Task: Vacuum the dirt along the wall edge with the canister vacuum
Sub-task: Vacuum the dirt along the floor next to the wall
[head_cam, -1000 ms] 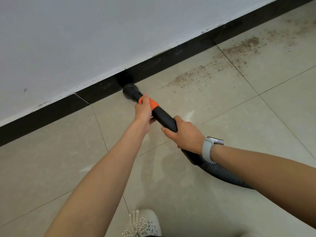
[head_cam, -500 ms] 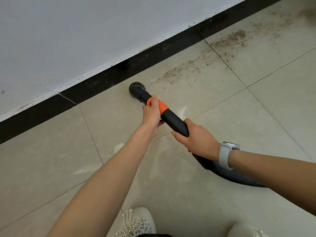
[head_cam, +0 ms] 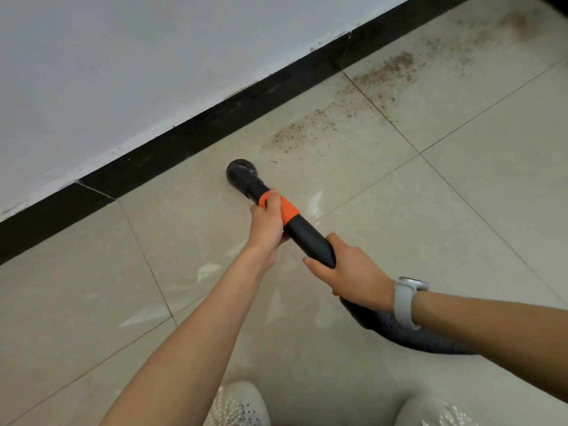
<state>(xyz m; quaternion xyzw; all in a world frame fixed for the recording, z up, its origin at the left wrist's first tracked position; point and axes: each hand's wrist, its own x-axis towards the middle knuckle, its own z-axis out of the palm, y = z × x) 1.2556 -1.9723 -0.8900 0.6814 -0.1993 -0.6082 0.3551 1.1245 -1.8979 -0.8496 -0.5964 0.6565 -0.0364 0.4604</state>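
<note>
A black vacuum wand (head_cam: 307, 238) with an orange collar (head_cam: 284, 209) ends in a round brush nozzle (head_cam: 241, 173) on the beige tile, a short way off the black baseboard (head_cam: 190, 136). My left hand (head_cam: 266, 224) grips the wand at the orange collar. My right hand (head_cam: 353, 272), with a white watch on its wrist, grips the wand's rear end where the ribbed grey hose (head_cam: 408, 336) begins. Brown dirt (head_cam: 310, 127) lies in a band along the baseboard to the right of the nozzle, with a denser patch (head_cam: 387, 70) farther on.
A white wall (head_cam: 138, 56) rises above the baseboard. Two white shoes (head_cam: 236, 407) (head_cam: 436, 410) show at the bottom edge. The hose curves away to the right under my right forearm. Tile floor extends left and right.
The nozzle has come back from the baseboard onto the open tile and shifted right toward the dirt band. Both hands moved with the wand and keep their grips.
</note>
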